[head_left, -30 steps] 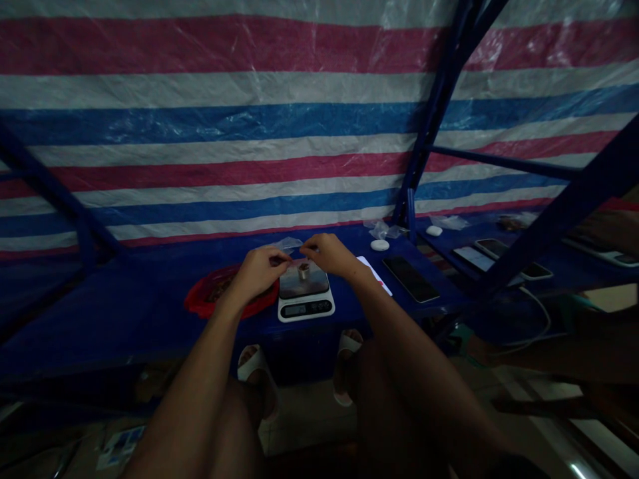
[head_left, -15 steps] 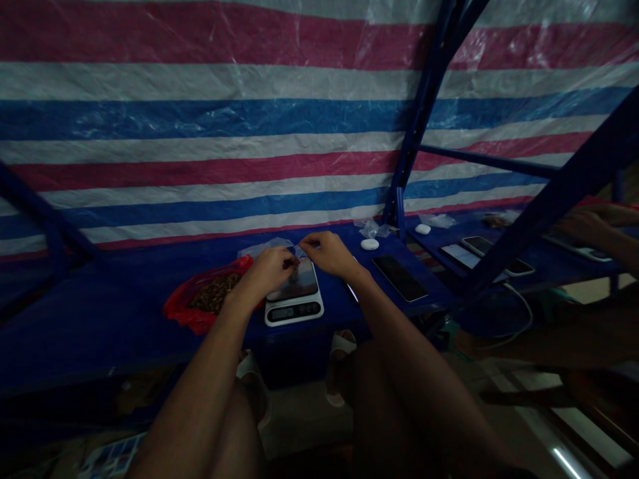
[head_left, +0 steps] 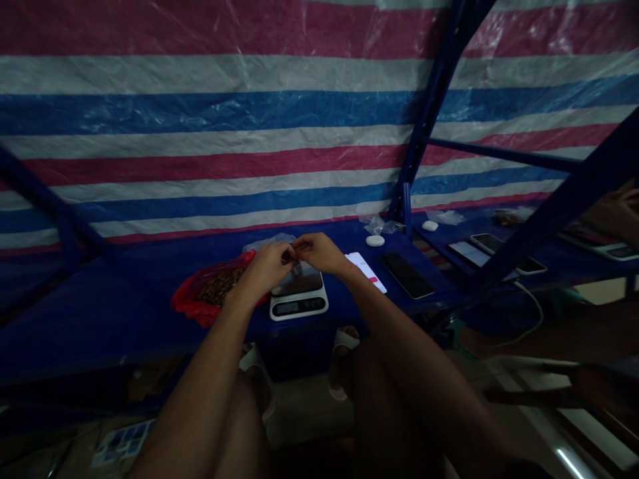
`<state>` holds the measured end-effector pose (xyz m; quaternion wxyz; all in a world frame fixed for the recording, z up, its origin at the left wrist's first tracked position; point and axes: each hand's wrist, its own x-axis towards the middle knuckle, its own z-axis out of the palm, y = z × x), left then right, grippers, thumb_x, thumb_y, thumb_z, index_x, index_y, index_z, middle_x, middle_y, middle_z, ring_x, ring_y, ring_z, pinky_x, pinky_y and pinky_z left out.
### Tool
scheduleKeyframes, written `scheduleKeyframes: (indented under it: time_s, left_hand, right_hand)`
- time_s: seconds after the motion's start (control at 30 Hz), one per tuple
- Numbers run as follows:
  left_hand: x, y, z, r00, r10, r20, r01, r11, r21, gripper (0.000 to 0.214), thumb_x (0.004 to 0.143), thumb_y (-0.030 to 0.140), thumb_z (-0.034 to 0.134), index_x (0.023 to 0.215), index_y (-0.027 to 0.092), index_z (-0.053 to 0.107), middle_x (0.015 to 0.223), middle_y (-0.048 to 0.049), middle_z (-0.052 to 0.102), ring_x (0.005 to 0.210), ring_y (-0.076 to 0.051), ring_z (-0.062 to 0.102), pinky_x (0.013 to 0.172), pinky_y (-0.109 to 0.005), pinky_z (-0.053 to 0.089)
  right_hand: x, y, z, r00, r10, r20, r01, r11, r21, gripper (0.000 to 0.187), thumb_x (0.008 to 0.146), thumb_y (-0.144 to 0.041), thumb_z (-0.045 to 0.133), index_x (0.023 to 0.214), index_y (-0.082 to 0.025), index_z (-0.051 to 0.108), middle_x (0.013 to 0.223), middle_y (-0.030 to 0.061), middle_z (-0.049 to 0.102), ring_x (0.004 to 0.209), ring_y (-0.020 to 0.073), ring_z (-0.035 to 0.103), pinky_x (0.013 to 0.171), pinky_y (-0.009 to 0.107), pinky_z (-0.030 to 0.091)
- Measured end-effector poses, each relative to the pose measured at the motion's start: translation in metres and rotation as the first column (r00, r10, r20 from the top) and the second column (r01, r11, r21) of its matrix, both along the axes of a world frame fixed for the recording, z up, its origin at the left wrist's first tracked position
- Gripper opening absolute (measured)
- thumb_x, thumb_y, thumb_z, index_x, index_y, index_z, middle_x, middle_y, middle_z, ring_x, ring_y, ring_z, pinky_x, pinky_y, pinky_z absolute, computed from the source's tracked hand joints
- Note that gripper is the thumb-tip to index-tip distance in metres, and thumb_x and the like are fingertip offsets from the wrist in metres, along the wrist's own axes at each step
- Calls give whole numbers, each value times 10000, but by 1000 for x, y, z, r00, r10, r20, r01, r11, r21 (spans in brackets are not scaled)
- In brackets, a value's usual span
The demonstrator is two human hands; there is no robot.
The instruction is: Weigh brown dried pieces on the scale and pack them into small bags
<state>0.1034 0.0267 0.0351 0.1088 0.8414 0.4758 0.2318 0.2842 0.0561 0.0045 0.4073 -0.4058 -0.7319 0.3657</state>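
Note:
My left hand (head_left: 272, 264) and my right hand (head_left: 319, 251) meet above a white digital kitchen scale (head_left: 299, 307) with a dark plate. Both are closed, their fingertips pinching a small clear plastic bag (head_left: 298, 269) that hangs over the plate. The fingers cover most of the bag, and its contents are too dim to make out. Left of the scale, beside my left wrist, an open red plastic bag (head_left: 187, 307) holds many small brown dried pieces (head_left: 219, 287). Behind my left hand lie more clear plastic bags (head_left: 275, 241).
Right of the scale are a lit phone (head_left: 367, 271), a dark phone (head_left: 407, 274), a white earbud case (head_left: 375, 241) and crumpled clear plastic (head_left: 377, 225). Blue metal posts (head_left: 419, 140) rise from the blue shelf (head_left: 134, 279). Another person's hand (head_left: 616, 216) is at far right, near a second scale.
My right hand has come in toward my left, so their fingertips now meet. The lit phone shows more fully beside my right forearm. The view has shifted slightly.

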Motion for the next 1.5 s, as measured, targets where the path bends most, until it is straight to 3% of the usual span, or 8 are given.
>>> scheduleKeyframes:
  time_s: [0.43, 0.7, 1.0, 1.13, 1.27, 1.4, 1.5]
  left_hand:
    - [-1, 5, -11, 966, -72, 247, 92, 993, -70, 192, 853, 150, 653, 1032, 188, 710, 1070, -71, 798, 989, -235, 755, 899, -355, 583]
    - [-1, 2, -11, 952, -79, 296, 107, 991, -78, 216, 913, 160, 605, 1097, 176, 717, 1059, -75, 806, 979, -224, 766, 900, -346, 595]
    - [-2, -9, -3, 969, -62, 241, 73, 997, -35, 260, 957, 226, 599, 1156, 166, 755, 1161, -93, 805, 1071, -243, 755, 978, -365, 585]
    - [-32, -13, 1, 973, 55, 225, -60, 998, 17, 300, 979, 293, 576, 1184, 181, 765, 1201, -89, 799, 1109, -244, 745, 1001, -348, 564]
    - [-84, -11, -10, 973, 230, -30, -231, 972, -47, 233, 929, 301, 617, 1048, 240, 809, 1068, -62, 827, 994, -249, 766, 892, -307, 569]
    - [-113, -4, -28, 963, 175, -207, -218, 953, -209, 220, 775, 299, 778, 990, 291, 823, 1023, -32, 832, 919, -234, 764, 792, -262, 556]
    - [-114, 2, -38, 962, 155, -223, -203, 956, -212, 199, 793, 253, 758, 979, 279, 822, 1032, -38, 830, 909, -225, 759, 798, -268, 537]
  right_hand:
    - [7, -5, 4, 993, -105, 52, 105, 994, 6, 230, 892, -83, 609, 1020, -131, 795, 980, 81, 813, 873, 160, 748, 824, 255, 553]
    - [10, -4, 0, 990, -106, 95, 102, 994, 44, 238, 902, -74, 598, 1032, -119, 792, 987, 88, 814, 880, 160, 750, 826, 251, 542]
    - [11, -9, 0, 985, -82, 154, 68, 993, 93, 238, 912, -91, 616, 1054, -128, 803, 1032, 96, 821, 935, 186, 762, 870, 279, 555]
    - [12, -10, 1, 982, -104, 159, 91, 992, 90, 217, 909, -93, 640, 1031, -150, 809, 1044, 92, 822, 977, 195, 766, 928, 302, 566]
    - [14, -10, 1, 979, -126, 157, 112, 989, 97, 209, 914, -102, 648, 1042, -143, 808, 1050, 108, 822, 980, 215, 769, 936, 340, 578]
    - [12, -13, 4, 975, -144, 169, 129, 987, 96, 192, 924, -114, 651, 1027, -142, 810, 1040, 111, 824, 961, 219, 772, 915, 342, 585]
    - [7, -16, 9, 967, -155, 200, 136, 985, 104, 185, 928, -120, 651, 1022, -128, 811, 1059, 122, 823, 980, 228, 769, 910, 339, 582]
